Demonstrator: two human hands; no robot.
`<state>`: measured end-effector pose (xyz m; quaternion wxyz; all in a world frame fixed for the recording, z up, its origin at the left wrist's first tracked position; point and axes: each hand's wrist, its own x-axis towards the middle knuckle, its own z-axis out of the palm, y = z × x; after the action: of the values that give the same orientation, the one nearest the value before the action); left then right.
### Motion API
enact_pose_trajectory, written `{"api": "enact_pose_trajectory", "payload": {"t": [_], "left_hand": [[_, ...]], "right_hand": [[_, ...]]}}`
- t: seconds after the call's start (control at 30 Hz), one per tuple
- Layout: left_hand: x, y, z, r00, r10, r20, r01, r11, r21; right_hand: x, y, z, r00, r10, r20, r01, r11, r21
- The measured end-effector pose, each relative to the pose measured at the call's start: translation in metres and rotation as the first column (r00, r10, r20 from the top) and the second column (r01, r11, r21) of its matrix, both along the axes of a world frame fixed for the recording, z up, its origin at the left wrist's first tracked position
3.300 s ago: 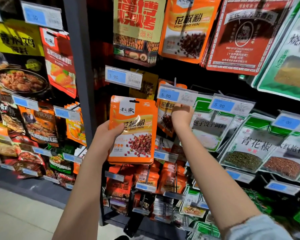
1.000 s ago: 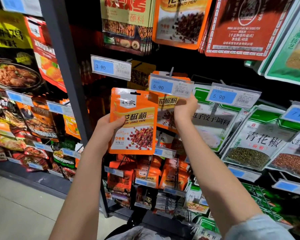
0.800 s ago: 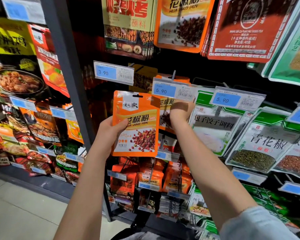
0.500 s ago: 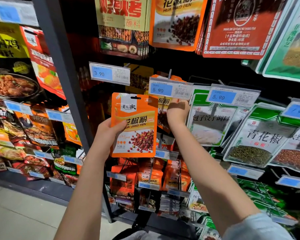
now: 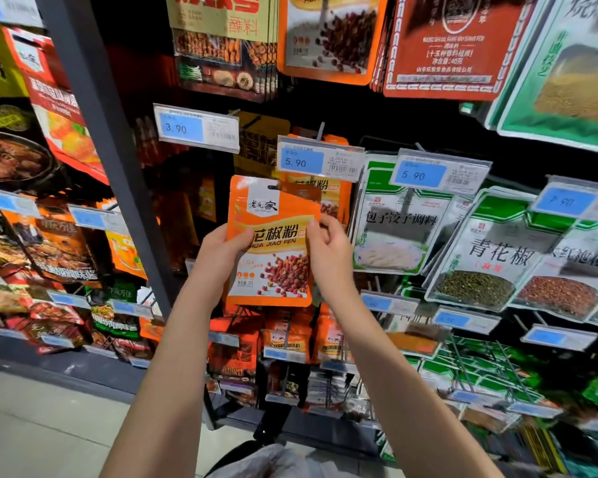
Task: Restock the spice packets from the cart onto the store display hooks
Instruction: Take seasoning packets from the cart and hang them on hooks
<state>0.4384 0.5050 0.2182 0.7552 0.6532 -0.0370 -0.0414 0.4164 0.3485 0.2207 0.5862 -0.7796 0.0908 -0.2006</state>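
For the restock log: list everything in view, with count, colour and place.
held packet: one, orange, centre, before the hooks.
hanging packets: several, orange, behind the middle tag.
5.90 tags: two, blue-white, centre and centre-right.
3.90 tag: one, blue-white, upper left.
white-green packets: a few, right of the held packet.
red packets: a stack, top right.
post: one, grey, left.
left hand: one, grips the held packet's left edge.
right hand: one, fingers pinch its right edge.

held packet (image 5: 273,250) between left hand (image 5: 221,250) and right hand (image 5: 328,250), one at each side edge | just below price tag (image 5: 320,162) | hung packets (image 5: 337,198) behind it, probably on that tag's hook | post (image 5: 111,160) to the left | neighbour tag (image 5: 439,174) to the right
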Motion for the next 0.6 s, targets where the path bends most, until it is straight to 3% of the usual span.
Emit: {"api": "enact_pose_trajectory", "payload": {"t": [0.07, 0.3, 0.6], "left_hand": [[0.001, -0.007, 0.001, 0.999, -0.042, 0.020, 0.041, 0.999, 0.010], [0.004, -0.022, 0.004, 0.991, -0.099, 0.090, 0.092, 0.993, 0.075], [0.013, -0.027, 0.011, 0.987, -0.097, 0.131, 0.089, 0.994, 0.071]], "right_hand": [[0.001, -0.008, 0.003, 0.996, 0.084, -0.032, -0.076, 0.977, 0.197], [0.000, -0.020, 0.016, 0.998, 0.042, 0.055, -0.062, 0.902, 0.427], [0.012, -0.021, 0.029, 0.989, 0.015, 0.145, -0.081, 0.882, 0.463]]}}
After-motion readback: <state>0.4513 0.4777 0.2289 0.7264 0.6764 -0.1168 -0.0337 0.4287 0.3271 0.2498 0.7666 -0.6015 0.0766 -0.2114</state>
